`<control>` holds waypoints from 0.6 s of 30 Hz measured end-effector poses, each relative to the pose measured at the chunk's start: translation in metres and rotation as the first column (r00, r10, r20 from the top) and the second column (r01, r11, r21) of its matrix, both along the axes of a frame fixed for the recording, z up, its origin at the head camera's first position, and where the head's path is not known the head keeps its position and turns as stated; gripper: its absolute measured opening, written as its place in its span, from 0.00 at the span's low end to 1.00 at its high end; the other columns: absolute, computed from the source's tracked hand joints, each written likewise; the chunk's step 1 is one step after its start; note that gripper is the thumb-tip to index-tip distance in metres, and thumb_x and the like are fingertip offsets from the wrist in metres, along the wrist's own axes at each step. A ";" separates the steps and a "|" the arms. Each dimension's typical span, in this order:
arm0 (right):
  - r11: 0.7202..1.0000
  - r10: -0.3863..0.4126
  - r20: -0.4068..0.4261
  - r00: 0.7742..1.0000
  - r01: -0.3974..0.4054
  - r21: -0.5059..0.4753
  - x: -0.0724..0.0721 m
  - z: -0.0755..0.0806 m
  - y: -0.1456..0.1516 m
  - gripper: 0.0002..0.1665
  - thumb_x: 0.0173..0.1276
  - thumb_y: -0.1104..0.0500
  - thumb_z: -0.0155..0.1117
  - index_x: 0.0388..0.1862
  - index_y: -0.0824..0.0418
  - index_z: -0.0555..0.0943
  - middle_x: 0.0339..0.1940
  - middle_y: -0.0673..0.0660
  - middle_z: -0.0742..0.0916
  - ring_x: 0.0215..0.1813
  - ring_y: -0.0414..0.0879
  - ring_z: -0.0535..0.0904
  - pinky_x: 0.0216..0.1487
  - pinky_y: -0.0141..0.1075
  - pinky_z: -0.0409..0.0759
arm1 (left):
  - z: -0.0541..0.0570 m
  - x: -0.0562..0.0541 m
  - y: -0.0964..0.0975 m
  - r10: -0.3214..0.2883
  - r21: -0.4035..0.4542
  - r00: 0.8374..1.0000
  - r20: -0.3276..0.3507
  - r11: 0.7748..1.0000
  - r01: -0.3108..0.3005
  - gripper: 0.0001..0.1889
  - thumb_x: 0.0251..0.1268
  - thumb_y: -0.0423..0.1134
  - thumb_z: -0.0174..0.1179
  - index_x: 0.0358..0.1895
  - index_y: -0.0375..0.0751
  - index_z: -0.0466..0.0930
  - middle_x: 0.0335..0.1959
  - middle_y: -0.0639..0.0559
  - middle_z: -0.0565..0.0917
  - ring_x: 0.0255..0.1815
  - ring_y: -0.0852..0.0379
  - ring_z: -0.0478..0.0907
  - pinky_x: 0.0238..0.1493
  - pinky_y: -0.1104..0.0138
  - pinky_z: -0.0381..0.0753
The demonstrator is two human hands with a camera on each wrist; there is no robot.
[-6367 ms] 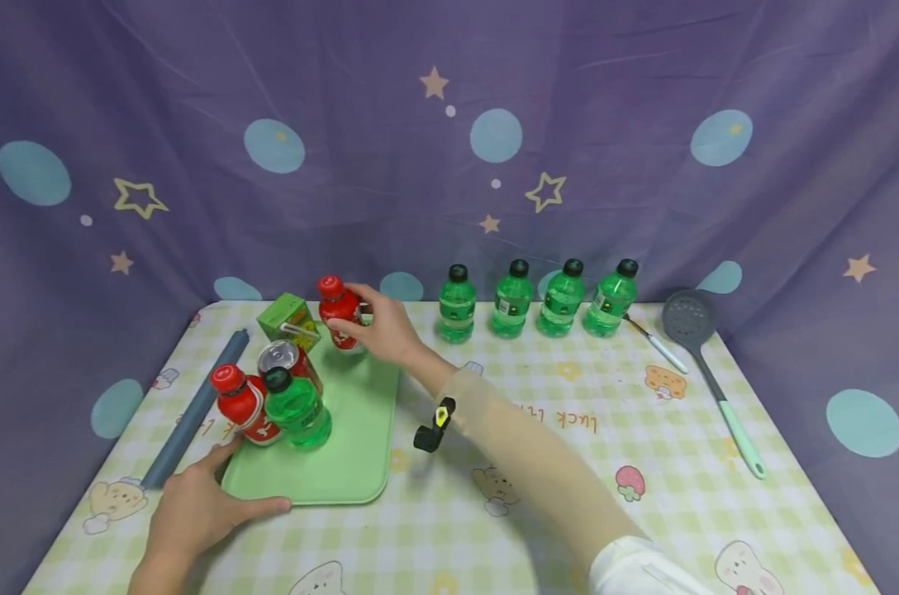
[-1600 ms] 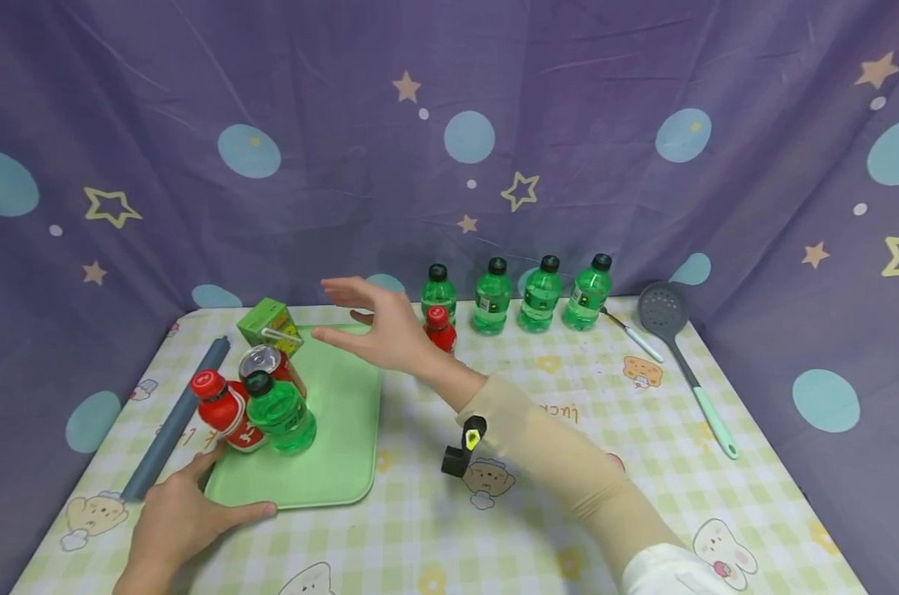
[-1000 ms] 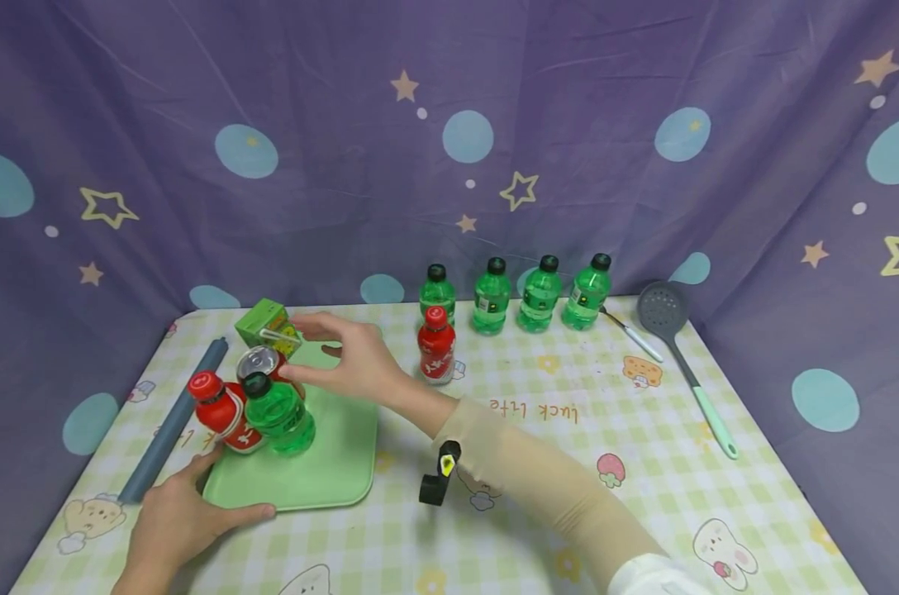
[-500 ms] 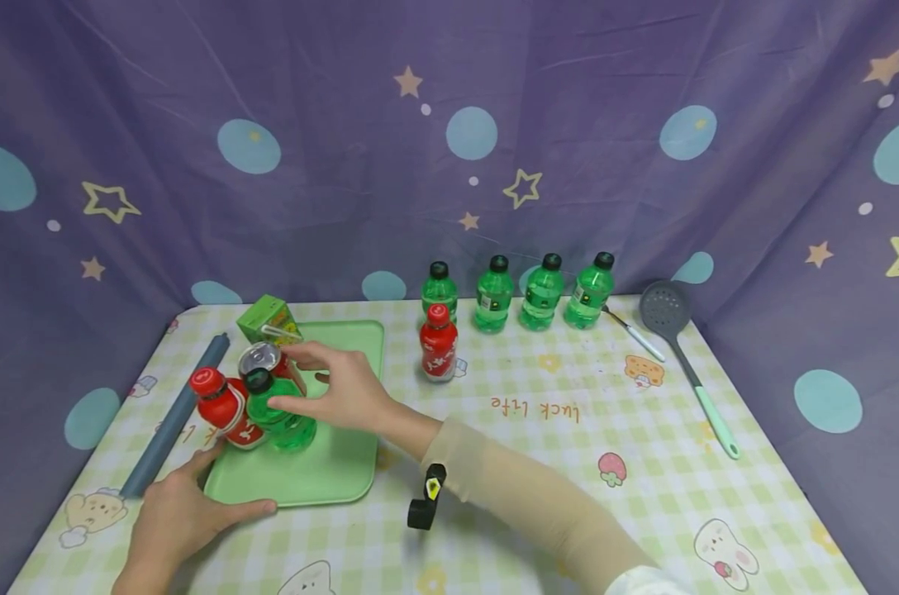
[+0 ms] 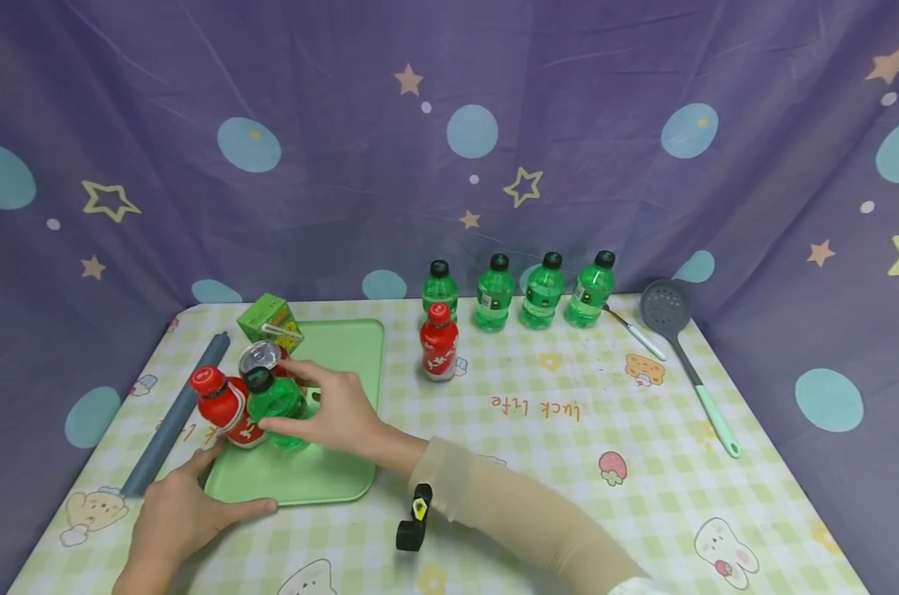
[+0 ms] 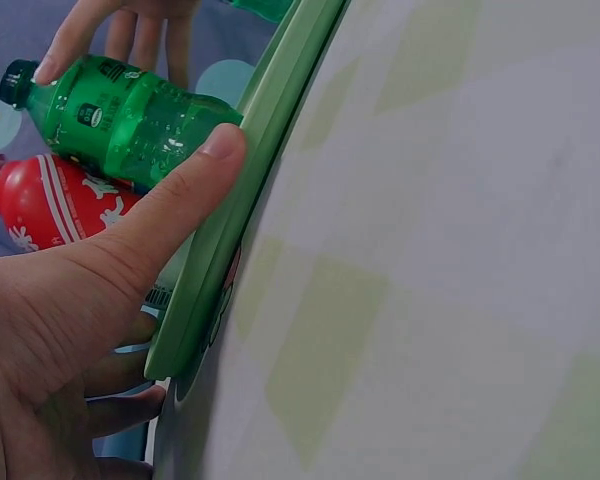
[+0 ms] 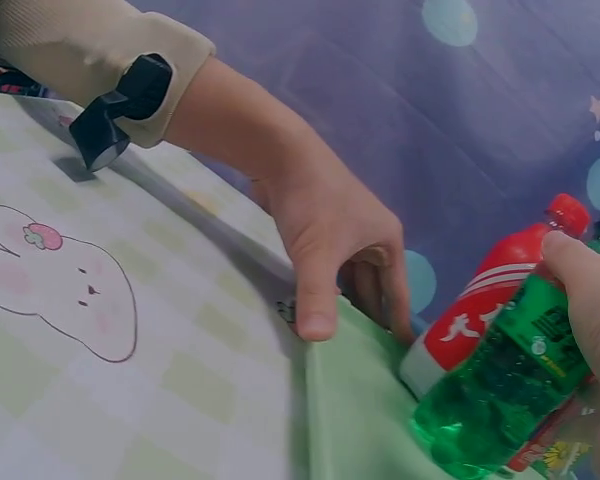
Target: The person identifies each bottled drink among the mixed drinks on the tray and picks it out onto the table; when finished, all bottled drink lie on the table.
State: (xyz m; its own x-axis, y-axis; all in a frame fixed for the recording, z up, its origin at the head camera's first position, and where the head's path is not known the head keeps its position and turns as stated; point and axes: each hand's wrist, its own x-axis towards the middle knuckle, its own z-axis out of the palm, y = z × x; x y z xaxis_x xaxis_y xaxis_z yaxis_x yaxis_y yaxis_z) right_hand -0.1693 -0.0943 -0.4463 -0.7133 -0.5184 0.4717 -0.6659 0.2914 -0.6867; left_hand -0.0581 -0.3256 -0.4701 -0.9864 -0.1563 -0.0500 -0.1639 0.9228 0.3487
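Observation:
A light green tray (image 5: 345,347) lies at the left of the table. My left hand (image 5: 178,512) holds its near left corner, thumb (image 6: 195,185) over the front rim and fingers along the side. My right hand (image 5: 338,413) grips a green drink bottle (image 5: 271,398) on the tray, thumb on the near side by its shoulder, fingers behind. Beside that bottle stands a red bottle (image 7: 470,300) with a red cap. Behind them is a drink can (image 5: 262,355), its body mostly hidden. A green juice box (image 5: 267,318) with a straw sits at the tray's back left corner.
Another red bottle (image 5: 439,343) stands right of the tray, in front of a row of several green bottles (image 5: 494,295). A grey skimmer (image 5: 668,307) and a small white-handled utensil (image 5: 646,343) lie far right. A blue-grey rod (image 5: 170,426) lies left of the tray.
My right hand has set the red bottle from the tray's back on the table, then moved left and nearer to grip the green bottle. My left hand stays at the tray corner.

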 end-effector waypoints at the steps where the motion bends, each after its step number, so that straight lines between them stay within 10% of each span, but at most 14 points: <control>1: 1.000 -0.009 -0.003 1.000 0.009 -0.003 0.001 -0.001 -0.001 0.44 0.62 0.44 0.83 0.75 0.54 0.78 0.68 0.49 0.88 0.58 0.36 0.90 0.55 0.18 0.82 | 0.000 0.000 0.000 -0.001 0.001 1.000 0.000 1.000 0.001 0.73 0.31 0.76 0.82 0.76 0.25 0.68 0.66 0.16 0.75 0.58 0.14 0.78 0.51 0.26 0.78; 18: 0.983 -0.183 -0.064 0.981 0.184 0.011 0.011 -0.017 -0.017 0.48 0.54 0.38 0.87 0.73 0.50 0.81 0.63 0.50 0.91 0.58 0.35 0.89 0.56 0.15 0.78 | 0.000 0.003 0.000 -0.017 0.014 1.000 -0.025 1.000 0.017 0.71 0.32 0.75 0.82 0.76 0.25 0.69 0.65 0.17 0.77 0.56 0.16 0.80 0.49 0.28 0.80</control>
State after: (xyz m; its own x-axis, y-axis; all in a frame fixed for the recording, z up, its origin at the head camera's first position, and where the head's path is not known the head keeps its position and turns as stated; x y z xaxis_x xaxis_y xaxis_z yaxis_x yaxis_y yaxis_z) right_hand -0.1581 -0.1118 -0.4630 -0.7661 -0.3900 0.5109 -0.6419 0.4238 -0.6390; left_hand -0.0553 -0.3252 -0.4702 -0.9899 -0.1389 -0.0273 -0.1393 0.9203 0.3655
